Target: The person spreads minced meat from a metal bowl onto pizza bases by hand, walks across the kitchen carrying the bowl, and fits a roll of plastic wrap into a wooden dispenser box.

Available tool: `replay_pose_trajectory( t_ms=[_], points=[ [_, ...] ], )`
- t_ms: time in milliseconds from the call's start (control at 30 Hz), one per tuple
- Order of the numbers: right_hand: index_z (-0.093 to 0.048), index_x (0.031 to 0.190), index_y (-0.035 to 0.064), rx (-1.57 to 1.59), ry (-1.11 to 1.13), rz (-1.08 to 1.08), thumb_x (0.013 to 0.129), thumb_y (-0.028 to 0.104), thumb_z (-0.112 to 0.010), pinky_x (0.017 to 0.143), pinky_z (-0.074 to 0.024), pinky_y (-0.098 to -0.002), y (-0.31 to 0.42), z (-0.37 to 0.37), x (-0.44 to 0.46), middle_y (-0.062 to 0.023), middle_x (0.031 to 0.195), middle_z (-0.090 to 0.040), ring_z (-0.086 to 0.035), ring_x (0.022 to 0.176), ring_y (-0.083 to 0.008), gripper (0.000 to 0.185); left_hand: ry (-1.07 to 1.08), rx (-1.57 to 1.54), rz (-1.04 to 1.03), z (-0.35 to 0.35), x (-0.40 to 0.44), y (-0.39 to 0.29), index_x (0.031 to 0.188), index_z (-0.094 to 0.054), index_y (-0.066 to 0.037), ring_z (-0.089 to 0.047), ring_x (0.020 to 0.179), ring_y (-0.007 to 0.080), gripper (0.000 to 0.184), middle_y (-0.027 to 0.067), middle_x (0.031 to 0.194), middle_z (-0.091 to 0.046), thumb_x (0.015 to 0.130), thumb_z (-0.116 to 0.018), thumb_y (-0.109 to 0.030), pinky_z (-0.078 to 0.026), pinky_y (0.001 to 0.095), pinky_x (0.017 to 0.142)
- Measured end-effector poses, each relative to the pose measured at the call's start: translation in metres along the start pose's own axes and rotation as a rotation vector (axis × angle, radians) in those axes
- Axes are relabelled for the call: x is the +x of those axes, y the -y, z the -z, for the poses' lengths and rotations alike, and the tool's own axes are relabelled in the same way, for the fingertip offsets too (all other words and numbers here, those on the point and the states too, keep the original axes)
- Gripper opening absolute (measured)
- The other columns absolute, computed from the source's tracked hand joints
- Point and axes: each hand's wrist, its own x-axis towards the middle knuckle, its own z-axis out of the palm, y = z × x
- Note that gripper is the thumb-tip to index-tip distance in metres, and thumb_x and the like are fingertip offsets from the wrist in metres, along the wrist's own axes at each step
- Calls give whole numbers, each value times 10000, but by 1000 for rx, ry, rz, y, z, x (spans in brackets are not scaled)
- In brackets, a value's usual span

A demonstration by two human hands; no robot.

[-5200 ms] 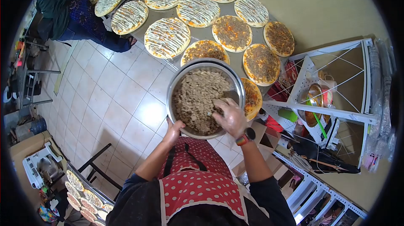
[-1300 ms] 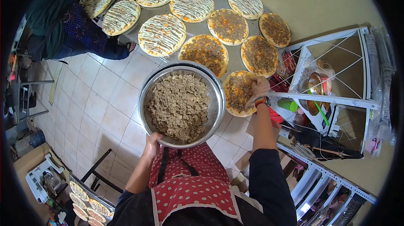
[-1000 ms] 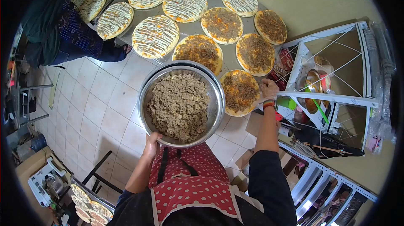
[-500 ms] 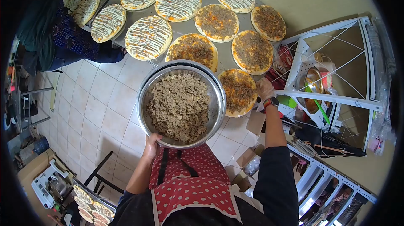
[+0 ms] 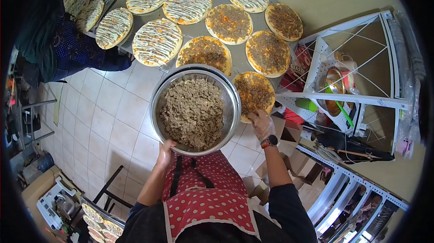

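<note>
Clasping a shiny, round metal bowl [image 5: 232,118] of crumbly brown topping [image 5: 192,113] by its near rim, the left hand [image 5: 166,153] curls; beside the bowl, the plastic-gloved right hand [image 5: 262,125] overlaps the edge of a flat pizza [image 5: 254,91], any pinch unclear.

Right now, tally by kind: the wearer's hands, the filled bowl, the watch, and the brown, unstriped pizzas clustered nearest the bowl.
Hands: 2 (left hand, right hand)
Filled bowl: 1
Watch: 1
Brown, unstriped pizzas: 5
Total: 9
</note>
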Motion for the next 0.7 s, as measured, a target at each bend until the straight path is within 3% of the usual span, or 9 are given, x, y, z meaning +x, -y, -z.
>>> replay_pose_trajectory(
  t_ms=[300,400,533,600,700],
  points=[
    [-595,809,110,-27,-241,40,647,68,-546,648,-454,-341,10,-15,1,-68,801,-533,-530,745,-238,174,55,-29,-10,8,6,1,1011,-401,37,-482,785,203,412,107,867,-484,631,-470,-105,-404,329,746],
    [-588,830,107,-57,-99,89,648,63,-533,670,-452,-343,14,-20,-4,-73,831,-543,-535,772,-243,195,43,-54,-67,2,0,-7,1002,-402,34,-485,782,207,406,110,865,-485,628,-473,-107,-405,330,742],
    [-573,822,112,-71,-108,67,663,65,-563,678,-447,-330,17,-9,-6,-72,846,-547,-527,790,-260,166,37,-16,-17,17,2,-3,995,-404,29,-484,795,207,401,109,865,-487,625,-475,-107,-403,326,748],
    [-579,807,109,68,-322,1,668,55,-557,652,-455,-330,32,13,-5,-69,836,-551,-533,762,-259,150,49,13,11,20,4,0,997,-405,26,-481,808,204,402,106,868,-487,624,-475,-107,-401,323,753],
    [-569,846,107,181,-371,75,667,79,-566,625,-460,-332,79,39,5,-81,822,-552,-536,740,-253,182,25,-19,-29,12,5,5,1005,-401,18,-471,827,199,406,97,891,-481,625,-471,-108,-394,312,758]
  ],
)
